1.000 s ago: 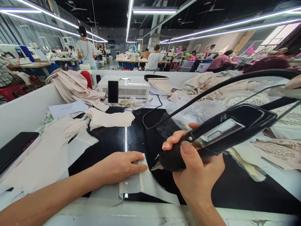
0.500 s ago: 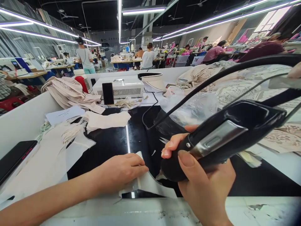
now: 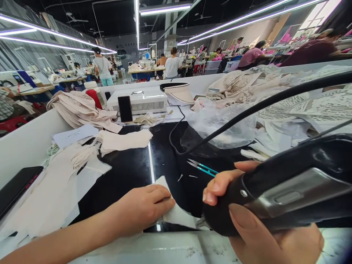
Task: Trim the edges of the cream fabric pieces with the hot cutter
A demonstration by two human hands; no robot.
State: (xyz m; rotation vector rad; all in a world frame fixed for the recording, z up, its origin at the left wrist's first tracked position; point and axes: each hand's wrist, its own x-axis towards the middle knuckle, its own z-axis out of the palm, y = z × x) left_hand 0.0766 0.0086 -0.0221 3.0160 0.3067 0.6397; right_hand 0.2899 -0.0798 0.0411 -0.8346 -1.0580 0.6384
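Observation:
My left hand (image 3: 148, 206) presses a small white fabric piece (image 3: 180, 216) down on the black work surface (image 3: 132, 165) near its front edge, with bent fingers held together. My right hand (image 3: 255, 227) is wrapped round a black corded electric cutter (image 3: 291, 187) with a metal plate on its side. The cutter's small metal tip is beside the right edge of the white piece; whether they touch I cannot tell. Thread snips (image 3: 202, 168) with turquoise handles lie behind my right fingers, partly hidden. Thin white slivers (image 3: 180, 178) are scattered near the snips.
The black cord (image 3: 233, 121) arches across the right side. Cream fabric pieces (image 3: 123, 141) and a phone (image 3: 19, 189) lie left. At the back are a white box (image 3: 148, 102), an upright phone (image 3: 125, 109) and a plastic bag (image 3: 222, 126). Lacy fabric (image 3: 297, 106) is heaped right.
My right hand has brought the cutter lower and to the right, tip down to the edge of the white piece. The snips now show more. My left hand has hardly moved.

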